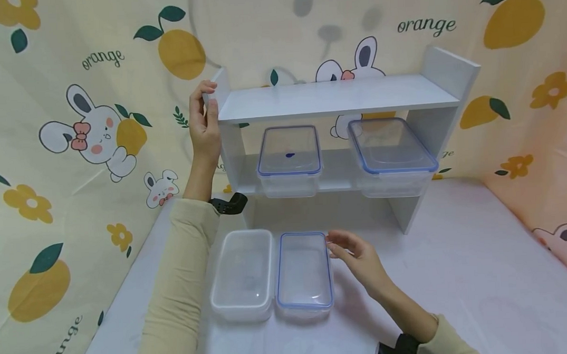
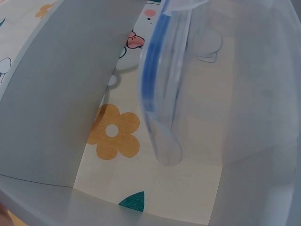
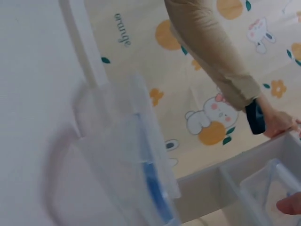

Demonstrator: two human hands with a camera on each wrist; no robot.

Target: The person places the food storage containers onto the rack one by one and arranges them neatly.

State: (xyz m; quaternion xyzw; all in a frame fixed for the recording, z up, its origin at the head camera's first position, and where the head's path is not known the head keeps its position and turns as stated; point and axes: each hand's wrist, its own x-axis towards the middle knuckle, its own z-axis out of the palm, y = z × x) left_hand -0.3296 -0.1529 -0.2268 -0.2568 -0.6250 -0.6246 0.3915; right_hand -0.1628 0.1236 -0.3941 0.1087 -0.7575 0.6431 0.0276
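A white two-tier shelf (image 1: 342, 98) stands at the back of the table. My left hand (image 1: 205, 125) grips the top of its left side panel, fingers over the edge and thumb in front. My right hand (image 1: 355, 258), its fingers loosely bent, is at the right edge of a clear plastic food container (image 1: 304, 271) with a blue-rimmed lid; its fingertips seem to touch the rim. Left of that lies a second container (image 1: 242, 274) with a frosted pale rim. In the right wrist view, a blurred container (image 3: 157, 190) shows its blue seal.
Two blue-rimmed clear containers, one at left (image 1: 289, 158) and a wider one at right (image 1: 393, 146), sit on the middle tier, jutting past its front edge. A patterned cloth (image 1: 115, 26) hangs behind and beside the white table (image 1: 487, 273).
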